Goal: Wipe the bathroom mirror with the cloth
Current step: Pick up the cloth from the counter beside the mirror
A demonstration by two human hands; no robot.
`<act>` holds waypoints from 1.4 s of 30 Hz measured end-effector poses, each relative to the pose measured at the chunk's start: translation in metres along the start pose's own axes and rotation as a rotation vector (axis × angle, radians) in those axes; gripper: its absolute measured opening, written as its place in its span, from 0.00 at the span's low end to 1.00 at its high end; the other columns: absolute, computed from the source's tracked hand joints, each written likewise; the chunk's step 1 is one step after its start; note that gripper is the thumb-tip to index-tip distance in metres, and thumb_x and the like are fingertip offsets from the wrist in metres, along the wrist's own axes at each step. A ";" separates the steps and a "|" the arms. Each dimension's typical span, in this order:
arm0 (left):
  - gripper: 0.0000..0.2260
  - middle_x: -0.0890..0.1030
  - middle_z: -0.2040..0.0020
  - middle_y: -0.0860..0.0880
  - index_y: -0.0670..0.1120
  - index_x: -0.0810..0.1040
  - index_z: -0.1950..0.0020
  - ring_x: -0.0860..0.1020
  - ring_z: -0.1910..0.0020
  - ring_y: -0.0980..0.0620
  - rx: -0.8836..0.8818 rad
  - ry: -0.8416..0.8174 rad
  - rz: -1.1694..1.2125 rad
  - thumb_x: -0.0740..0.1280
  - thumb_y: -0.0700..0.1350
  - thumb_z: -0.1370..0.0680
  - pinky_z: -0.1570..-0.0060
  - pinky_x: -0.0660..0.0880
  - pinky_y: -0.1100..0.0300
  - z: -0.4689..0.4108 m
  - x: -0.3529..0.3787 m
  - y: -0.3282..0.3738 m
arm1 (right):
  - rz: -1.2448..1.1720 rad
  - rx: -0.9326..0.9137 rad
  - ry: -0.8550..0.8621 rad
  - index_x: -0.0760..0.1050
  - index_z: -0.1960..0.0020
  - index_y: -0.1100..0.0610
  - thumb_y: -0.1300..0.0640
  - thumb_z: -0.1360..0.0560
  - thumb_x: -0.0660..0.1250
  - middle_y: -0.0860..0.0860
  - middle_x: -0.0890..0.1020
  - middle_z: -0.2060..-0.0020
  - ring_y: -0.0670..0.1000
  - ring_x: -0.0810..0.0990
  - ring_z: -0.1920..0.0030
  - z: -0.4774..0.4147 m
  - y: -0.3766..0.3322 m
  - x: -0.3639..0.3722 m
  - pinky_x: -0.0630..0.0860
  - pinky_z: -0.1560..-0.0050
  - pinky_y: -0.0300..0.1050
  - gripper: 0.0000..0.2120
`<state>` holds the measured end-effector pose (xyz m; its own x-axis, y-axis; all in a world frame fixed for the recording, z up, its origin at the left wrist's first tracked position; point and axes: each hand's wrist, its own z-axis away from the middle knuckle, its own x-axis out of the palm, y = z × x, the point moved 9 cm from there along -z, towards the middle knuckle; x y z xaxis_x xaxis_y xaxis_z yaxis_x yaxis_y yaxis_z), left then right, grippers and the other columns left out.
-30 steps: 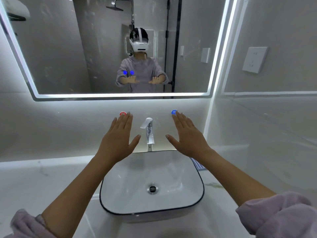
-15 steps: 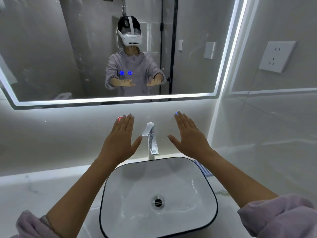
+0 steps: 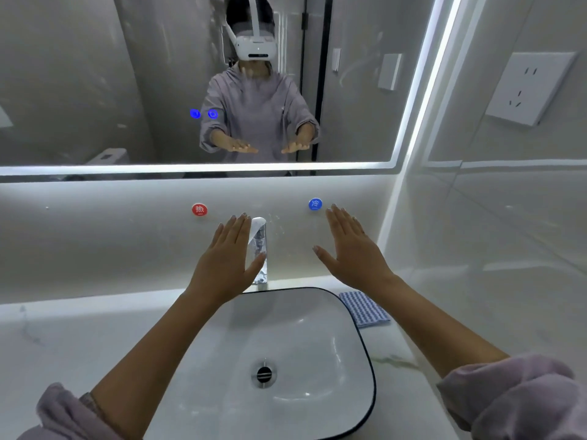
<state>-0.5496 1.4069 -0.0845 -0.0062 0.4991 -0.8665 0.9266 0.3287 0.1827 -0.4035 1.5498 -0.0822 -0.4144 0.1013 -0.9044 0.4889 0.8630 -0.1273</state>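
Note:
The lit-edged bathroom mirror (image 3: 95, 90) fills the upper wall and shows smears on its right part. A folded blue-and-white striped cloth (image 3: 365, 308) lies on the counter just right of the basin, under my right forearm. My left hand (image 3: 227, 260) is held flat, palm down, fingers apart, above the basin's back rim and in front of the tap. My right hand (image 3: 352, 249) hovers the same way to the right of the tap, above and left of the cloth. Both hands hold nothing.
A white basin with a black rim (image 3: 368, 354) sits on the marble counter (image 3: 63, 344). A chrome tap (image 3: 259, 249) stands behind it. Red (image 3: 199, 210) and blue (image 3: 315, 204) round stickers mark the wall. A wall socket (image 3: 529, 87) is on the right wall.
The view has tilted down and come closer, so the basin and the cloth show more fully. Both hands stay flat and spread over the basin, nearly unmoved.

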 end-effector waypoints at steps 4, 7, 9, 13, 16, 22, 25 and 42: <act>0.32 0.53 0.22 0.47 0.43 0.50 0.23 0.48 0.23 0.51 0.011 -0.039 0.022 0.56 0.57 0.21 0.27 0.42 0.60 -0.014 0.025 0.017 | -0.024 0.033 -0.017 0.46 0.22 0.59 0.42 0.21 0.55 0.53 0.48 0.22 0.50 0.46 0.23 0.001 0.030 0.011 0.46 0.24 0.44 0.36; 0.32 0.52 0.22 0.46 0.42 0.50 0.23 0.48 0.23 0.51 0.024 -0.070 0.046 0.57 0.56 0.21 0.25 0.43 0.58 -0.026 0.048 0.033 | -0.057 0.063 -0.051 0.45 0.22 0.58 0.42 0.20 0.55 0.53 0.47 0.22 0.50 0.44 0.23 0.006 0.055 0.025 0.45 0.25 0.43 0.36; 0.32 0.52 0.22 0.46 0.42 0.51 0.23 0.47 0.23 0.50 0.031 -0.088 0.068 0.58 0.56 0.21 0.27 0.42 0.59 -0.032 0.066 0.044 | -0.072 0.089 -0.064 0.45 0.22 0.58 0.42 0.20 0.55 0.53 0.48 0.22 0.50 0.45 0.23 0.011 0.073 0.035 0.46 0.25 0.44 0.35; 0.31 0.51 0.22 0.48 0.43 0.50 0.23 0.47 0.23 0.52 0.043 -0.132 0.086 0.56 0.56 0.20 0.30 0.33 0.65 -0.045 0.109 0.062 | -0.050 0.137 -0.087 0.48 0.22 0.60 0.43 0.20 0.56 0.56 0.51 0.22 0.52 0.48 0.23 0.019 0.107 0.058 0.46 0.25 0.44 0.35; 0.31 0.51 0.22 0.45 0.41 0.49 0.23 0.47 0.23 0.50 0.069 -0.203 0.089 0.55 0.56 0.20 0.27 0.36 0.61 -0.055 0.144 0.075 | -0.040 0.172 -0.134 0.47 0.22 0.60 0.42 0.20 0.54 0.56 0.49 0.22 0.52 0.47 0.23 0.025 0.132 0.081 0.43 0.26 0.42 0.35; 0.31 0.50 0.22 0.45 0.41 0.48 0.23 0.46 0.23 0.49 0.088 -0.298 0.082 0.53 0.57 0.19 0.27 0.37 0.59 -0.071 0.206 0.087 | -0.127 0.293 -0.233 0.46 0.22 0.58 0.42 0.20 0.54 0.54 0.48 0.22 0.51 0.45 0.23 0.038 0.172 0.130 0.46 0.25 0.44 0.35; 0.31 0.50 0.22 0.46 0.42 0.48 0.23 0.46 0.23 0.49 0.083 -0.346 0.103 0.53 0.57 0.19 0.28 0.36 0.60 -0.077 0.236 0.091 | -0.203 0.370 -0.289 0.44 0.22 0.56 0.42 0.20 0.54 0.51 0.45 0.22 0.49 0.43 0.23 0.048 0.190 0.158 0.48 0.25 0.44 0.34; 0.31 0.50 0.21 0.50 0.46 0.47 0.22 0.48 0.23 0.52 0.039 -0.733 0.166 0.51 0.60 0.20 0.27 0.52 0.55 -0.097 0.392 0.100 | -0.370 0.750 -0.412 0.54 0.24 0.56 0.44 0.21 0.58 0.51 0.61 0.27 0.50 0.60 0.29 0.102 0.265 0.279 0.60 0.31 0.42 0.31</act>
<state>-0.4959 1.7136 -0.3608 0.3743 -0.1270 -0.9186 0.9063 0.2600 0.3333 -0.3109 1.7565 -0.4095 -0.4078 -0.4241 -0.8086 0.8078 0.2453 -0.5361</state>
